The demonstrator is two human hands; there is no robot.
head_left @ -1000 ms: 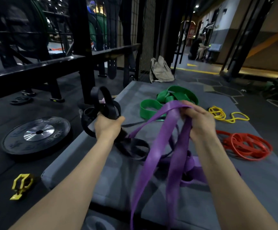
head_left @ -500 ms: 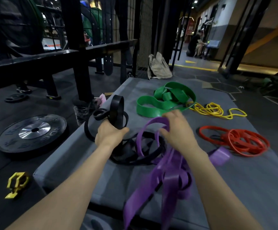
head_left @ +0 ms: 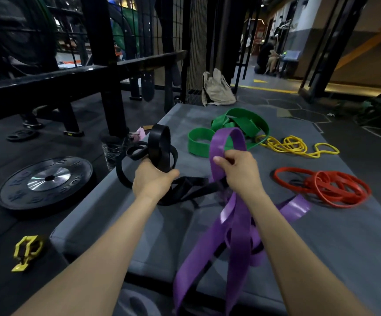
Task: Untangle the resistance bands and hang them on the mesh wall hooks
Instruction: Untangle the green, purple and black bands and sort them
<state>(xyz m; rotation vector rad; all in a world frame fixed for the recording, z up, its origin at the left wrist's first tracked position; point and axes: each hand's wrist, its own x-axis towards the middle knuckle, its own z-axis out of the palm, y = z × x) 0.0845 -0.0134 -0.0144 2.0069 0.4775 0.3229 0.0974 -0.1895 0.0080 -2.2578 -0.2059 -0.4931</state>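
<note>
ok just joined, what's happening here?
A person is separating resistance bands over a grey padded mat. The left hand grips the black band, the right hand holds up a loop of the purple band. The two bands cross between the hands and look tangled there. The green band, yellow band and red band lie on the mat in separate heaps. None of these five hangs on the mesh wall yet.

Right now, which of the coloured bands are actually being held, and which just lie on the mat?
The black band is in the left hand and the purple band in the right hand. The green, yellow and red bands lie untouched.
</note>
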